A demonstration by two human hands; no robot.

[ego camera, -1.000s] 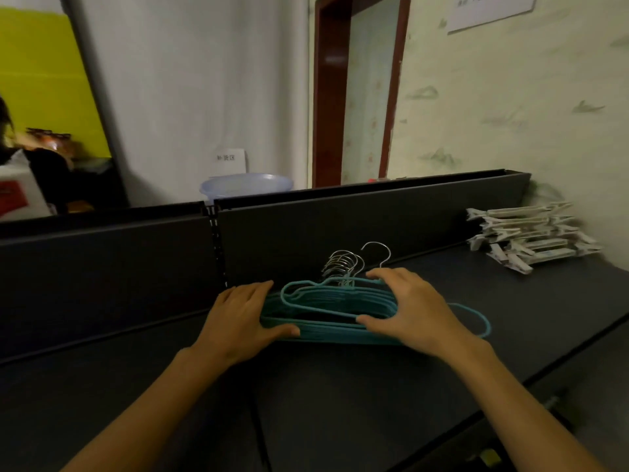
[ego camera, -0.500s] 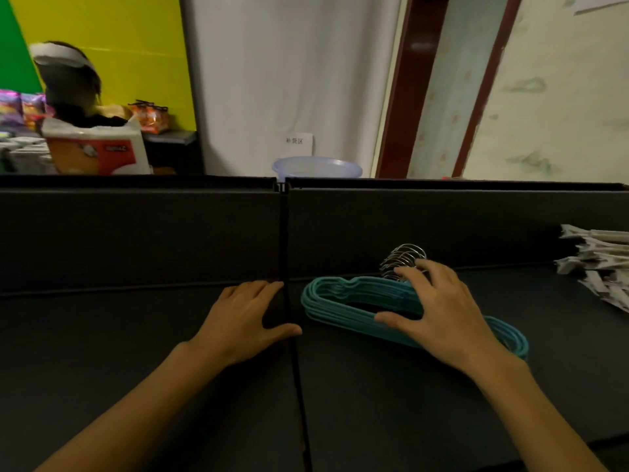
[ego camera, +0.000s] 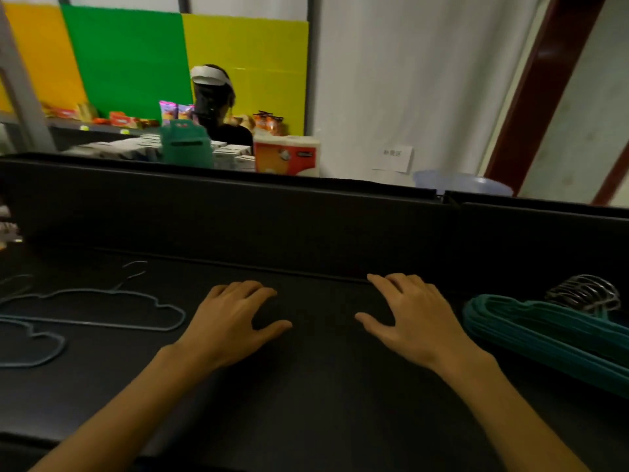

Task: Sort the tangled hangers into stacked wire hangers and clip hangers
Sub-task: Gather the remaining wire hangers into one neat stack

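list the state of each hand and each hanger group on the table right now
left hand: open, flat on table, holding nothing
right hand: open, flat on table, holding nothing
hanger stack: neatly piled, hooks together
loose hangers: lying flat, spread out, unstacked

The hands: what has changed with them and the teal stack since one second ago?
Both hands let go of the teal stack. The left hand and right hand now rest flat and empty on the table, left of it. The stack itself stayed neatly piled.
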